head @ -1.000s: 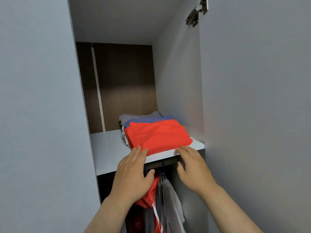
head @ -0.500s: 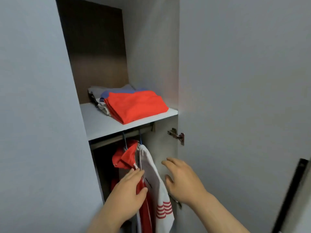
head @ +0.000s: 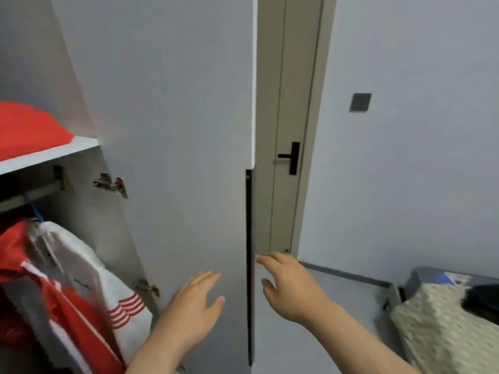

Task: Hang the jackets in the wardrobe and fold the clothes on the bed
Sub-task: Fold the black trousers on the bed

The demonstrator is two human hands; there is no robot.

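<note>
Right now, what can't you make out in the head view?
- Folded stack on the shelf: cut off by the left edge; only the red top piece shows.
- Red jacket and white jacket: motion-blurred, cropped; the white one's print unreadable.
- Right hand: contact with the wardrobe door edge unclear, blur.
- Bed: only a corner, cut by the right edge; clothes left unseen.
</note>
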